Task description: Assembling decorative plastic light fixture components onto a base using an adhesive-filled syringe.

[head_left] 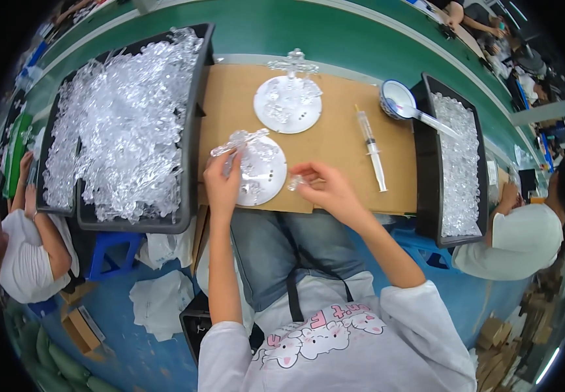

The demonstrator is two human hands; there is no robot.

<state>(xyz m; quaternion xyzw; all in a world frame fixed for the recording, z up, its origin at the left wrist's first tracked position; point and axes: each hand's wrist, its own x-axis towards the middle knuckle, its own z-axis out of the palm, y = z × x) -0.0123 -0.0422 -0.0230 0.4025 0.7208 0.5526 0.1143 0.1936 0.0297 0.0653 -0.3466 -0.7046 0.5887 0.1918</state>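
My left hand (pixel 222 178) is closed on a clear branched plastic piece (pixel 238 140) above the left edge of the near round white plate (pixel 270 184). Several small clear parts sit on that plate, and dark holes show in it. To its right, my right hand (pixel 325 191) pinches a small clear plastic piece (pixel 295 183) between thumb and fingers, apart from the plate. A second round white plate (pixel 304 121) lies farther off, bearing clear parts and an upright clear branched piece (pixel 293 63). Both plates rest on a cardboard sheet (pixel 341 147).
A large black bin (pixel 194 124) at left is heaped with clear branched pieces. On the right, a black tray (pixel 430 170) holds clear beads. A syringe (pixel 372 151) lies on the cardboard; a patterned bowl (pixel 387 104) with a white spoon (pixel 429 119) stands by the tray. Other people sit at both sides.
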